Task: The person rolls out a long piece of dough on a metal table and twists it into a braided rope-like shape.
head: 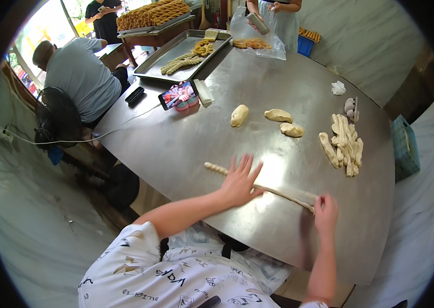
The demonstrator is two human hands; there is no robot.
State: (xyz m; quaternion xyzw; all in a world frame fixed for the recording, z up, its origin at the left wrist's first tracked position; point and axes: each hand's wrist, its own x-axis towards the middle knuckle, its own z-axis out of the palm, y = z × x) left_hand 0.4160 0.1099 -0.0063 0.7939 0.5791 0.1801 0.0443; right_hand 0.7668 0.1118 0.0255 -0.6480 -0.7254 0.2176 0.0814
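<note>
A thin dough rope (pixel 284 195) stretches across the steel table in front of me. My left hand (pixel 240 181) lies flat over its left part, palm down with fingers spread. At the rope's right end, my right hand (pixel 325 208) pinches the dough between thumb and fingers; slight blur surrounds it. A short twisted dough piece (pixel 216 168) pokes out beyond my left fingers; whether it joins the rope is hidden under the hand. Farther back sit a dough lump (pixel 239 115) and two more pieces, one upper (pixel 278 115) and one lower (pixel 292 130). A pile of dough strips (pixel 346 142) rests to the right.
A metal tray (pixel 151 69) holds twisted dough. Near it are a propped phone (pixel 178 95) with its cable and a black case (pixel 135 96). Across the table, a person's hand holds a canister (pixel 258 24) by a plastic bag (pixel 278 48). Crumpled tissue (pixel 338 88) lies right.
</note>
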